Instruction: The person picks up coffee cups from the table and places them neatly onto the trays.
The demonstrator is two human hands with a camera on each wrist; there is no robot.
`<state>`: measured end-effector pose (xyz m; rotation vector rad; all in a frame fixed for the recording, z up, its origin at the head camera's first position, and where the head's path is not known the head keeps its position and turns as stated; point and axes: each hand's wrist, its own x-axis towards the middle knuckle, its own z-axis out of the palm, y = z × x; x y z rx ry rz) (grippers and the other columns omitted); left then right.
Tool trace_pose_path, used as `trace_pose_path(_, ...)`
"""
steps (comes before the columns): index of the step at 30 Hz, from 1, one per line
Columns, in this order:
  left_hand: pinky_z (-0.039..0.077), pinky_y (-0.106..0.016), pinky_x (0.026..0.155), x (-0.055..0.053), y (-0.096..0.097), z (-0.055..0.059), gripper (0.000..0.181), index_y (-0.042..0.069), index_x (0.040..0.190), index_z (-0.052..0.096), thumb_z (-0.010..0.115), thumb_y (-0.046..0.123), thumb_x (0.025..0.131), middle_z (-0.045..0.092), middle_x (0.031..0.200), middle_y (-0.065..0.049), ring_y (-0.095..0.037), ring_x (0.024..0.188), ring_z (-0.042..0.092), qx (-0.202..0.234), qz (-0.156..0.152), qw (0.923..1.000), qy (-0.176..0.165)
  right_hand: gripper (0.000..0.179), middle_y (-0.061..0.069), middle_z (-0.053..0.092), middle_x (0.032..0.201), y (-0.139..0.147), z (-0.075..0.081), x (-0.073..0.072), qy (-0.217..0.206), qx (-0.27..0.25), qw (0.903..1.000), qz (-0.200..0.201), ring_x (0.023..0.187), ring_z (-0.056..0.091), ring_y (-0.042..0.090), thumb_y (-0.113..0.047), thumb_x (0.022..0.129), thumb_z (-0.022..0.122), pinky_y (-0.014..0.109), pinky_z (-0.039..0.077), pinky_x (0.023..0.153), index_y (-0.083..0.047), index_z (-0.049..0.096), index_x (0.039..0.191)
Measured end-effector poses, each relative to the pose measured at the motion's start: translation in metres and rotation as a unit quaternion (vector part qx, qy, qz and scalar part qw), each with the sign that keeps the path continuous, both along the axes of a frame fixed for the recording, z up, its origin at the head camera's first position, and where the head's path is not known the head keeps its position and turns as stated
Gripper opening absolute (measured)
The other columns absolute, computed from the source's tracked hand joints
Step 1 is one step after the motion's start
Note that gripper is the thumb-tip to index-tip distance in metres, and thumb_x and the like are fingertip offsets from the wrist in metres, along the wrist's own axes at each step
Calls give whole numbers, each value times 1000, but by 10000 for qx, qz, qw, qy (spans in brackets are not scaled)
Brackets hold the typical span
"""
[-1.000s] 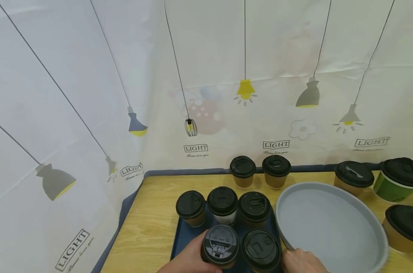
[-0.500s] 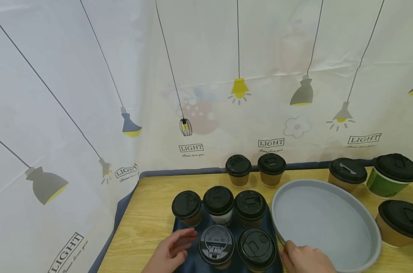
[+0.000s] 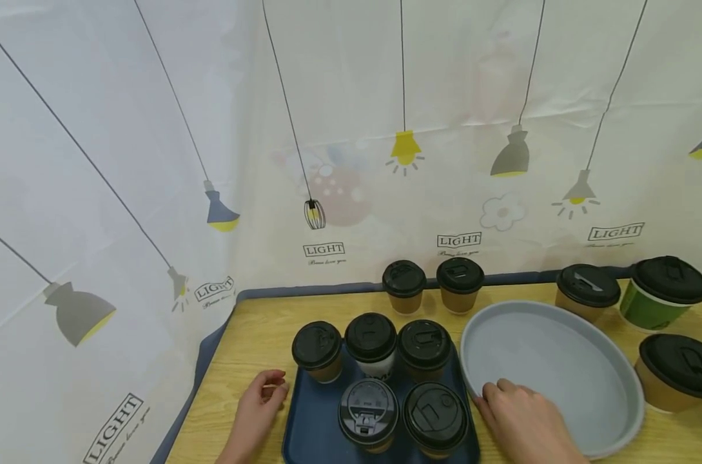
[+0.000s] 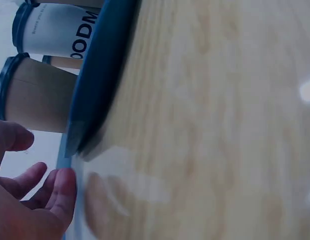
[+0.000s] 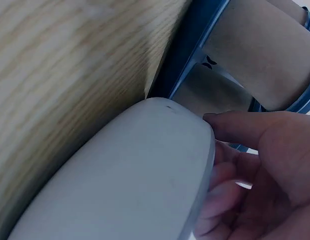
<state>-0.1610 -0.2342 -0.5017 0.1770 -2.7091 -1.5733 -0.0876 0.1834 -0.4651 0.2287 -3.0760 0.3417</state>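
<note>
A blue rectangular tray point(image 3: 314, 419) holds several lidded paper coffee cups; a brown cup point(image 4: 42, 95) and a white printed cup point(image 4: 57, 30) show at its edge in the left wrist view. Beside the tray's left edge hovers my left hand point(image 3: 256, 406), its fingers loosely bent around nothing. A cup with a glossy flip-tab lid point(image 3: 368, 412) is the nearest one to it on the tray. My right hand point(image 3: 521, 415) pinches the near left rim of a round grey tray point(image 3: 559, 361), the thumb point(image 5: 235, 125) on the rim. That grey tray bears nothing.
Two small brown cups point(image 3: 405, 287) stand at the back by the printed backdrop cloth point(image 3: 356, 129). Right of the grey tray are a brown cup point(image 3: 588, 290), a green cup point(image 3: 655, 303) and a wide brown container point(image 3: 670, 380). Wooden tabletop point(image 3: 252, 328) shows at the left.
My left hand has let go of the flip-tab cup and moved left, off the blue tray. My right hand has shifted slightly forward along the grey tray's rim.
</note>
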Motion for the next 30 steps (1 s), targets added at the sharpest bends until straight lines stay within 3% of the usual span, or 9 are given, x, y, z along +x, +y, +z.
trace_pose_path(4, 58, -31, 74, -6, 3, -3, 31, -3, 125, 66, 62, 19, 103, 69, 109, -10, -18, 92, 67, -124, -170, 9995, -247, 29, -3, 46, 63, 0, -3, 1, 263, 51, 9996, 47, 52, 48, 15, -25, 95, 75, 36, 45, 48, -15, 59, 72)
trace_pose_path(10, 60, -33, 73, -11, 4, -2, 26, -3, 119, 70, 63, 16, 102, 71, 106, -9, -19, 88, 69, -237, -505, 9981, -271, 34, -3, 43, 59, 3, -7, 6, 338, 84, 9994, -31, 49, 45, 14, -21, 92, 74, 34, 42, 46, -14, 53, 66)
trace_pose_path(15, 59, -31, 70, -11, 4, -2, 21, -4, 116, 71, 66, 7, 98, 70, 100, -8, -19, 86, 67, -338, -676, 9970, -177, 33, -3, 44, 59, 10, -9, 10, 233, 185, 9994, -162, 50, 46, 13, -21, 91, 74, 34, 43, 48, -14, 53, 67)
trace_pose_path(23, 58, -30, 68, -14, 2, -3, 22, -5, 115, 71, 66, 1, 94, 71, 95, -7, -17, 84, 66, -544, -607, 9965, -171, 29, -3, 48, 62, 32, -10, 14, -62, 225, 9991, -362, 52, 48, 13, -22, 93, 74, 36, 44, 49, -13, 59, 70)
trace_pose_path(30, 57, -30, 66, -18, -1, -3, 24, -6, 117, 71, 67, 1, 94, 70, 93, -6, -17, 81, 66, -660, -733, 9950, -177, 25, -4, 51, 65, 56, -13, 17, -503, 170, 9971, -551, 54, 52, 13, -25, 96, 72, 38, 48, 51, -15, 63, 74)
